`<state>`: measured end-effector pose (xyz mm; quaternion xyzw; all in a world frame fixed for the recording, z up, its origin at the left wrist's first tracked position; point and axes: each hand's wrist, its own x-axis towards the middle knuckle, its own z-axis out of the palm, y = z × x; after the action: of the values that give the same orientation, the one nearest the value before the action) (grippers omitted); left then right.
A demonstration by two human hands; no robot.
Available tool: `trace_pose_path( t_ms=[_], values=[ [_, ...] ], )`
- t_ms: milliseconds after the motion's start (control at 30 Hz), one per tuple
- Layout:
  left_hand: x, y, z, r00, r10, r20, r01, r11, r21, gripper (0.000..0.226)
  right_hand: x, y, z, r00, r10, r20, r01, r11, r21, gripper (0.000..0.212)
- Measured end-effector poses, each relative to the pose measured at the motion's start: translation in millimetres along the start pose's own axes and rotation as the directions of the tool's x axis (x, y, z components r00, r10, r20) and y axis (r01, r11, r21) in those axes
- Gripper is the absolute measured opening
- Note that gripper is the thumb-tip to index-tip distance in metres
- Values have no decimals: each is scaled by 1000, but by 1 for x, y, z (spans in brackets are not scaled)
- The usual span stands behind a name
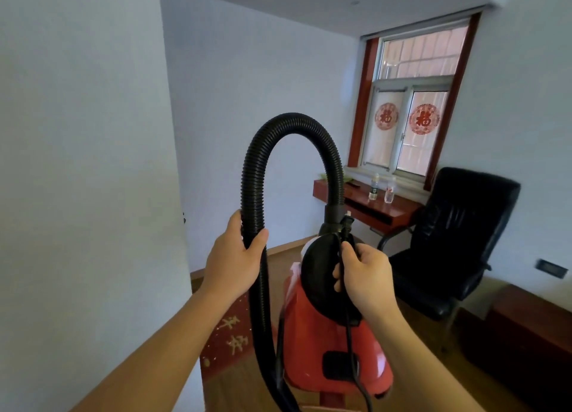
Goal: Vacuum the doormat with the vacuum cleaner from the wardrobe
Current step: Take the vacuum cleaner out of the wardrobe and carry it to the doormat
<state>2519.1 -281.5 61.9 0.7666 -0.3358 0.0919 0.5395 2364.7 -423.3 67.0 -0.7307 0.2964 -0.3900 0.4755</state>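
Over the doormat's (229,340) right edge, the vacuum (328,353) is already out, left hand (235,257) wrapped round its hose (257,170), right hand (366,277) gripping handle (320,275) and cord (349,334); plugging in and vacuuming remain.

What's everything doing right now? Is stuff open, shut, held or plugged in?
vacuum cleaner: held by right hand.
hose: arched, gripped by left hand.
plug: unplugged, prongs bare.
doormat: lying flat.
window: shut.
bottles: upright on desk.
chair: empty.

Wall (77,164) crowds left; chair (448,241) blocks right
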Motion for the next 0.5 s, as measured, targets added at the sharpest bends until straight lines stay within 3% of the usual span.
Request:
trace_pose_path(
  t_ms=[500],
  values=[
    [165, -45, 222, 987, 45, 156, -16, 984, -177, 42, 208, 96, -32, 980, 80, -182, -107, 984, -142, 39]
  ],
)
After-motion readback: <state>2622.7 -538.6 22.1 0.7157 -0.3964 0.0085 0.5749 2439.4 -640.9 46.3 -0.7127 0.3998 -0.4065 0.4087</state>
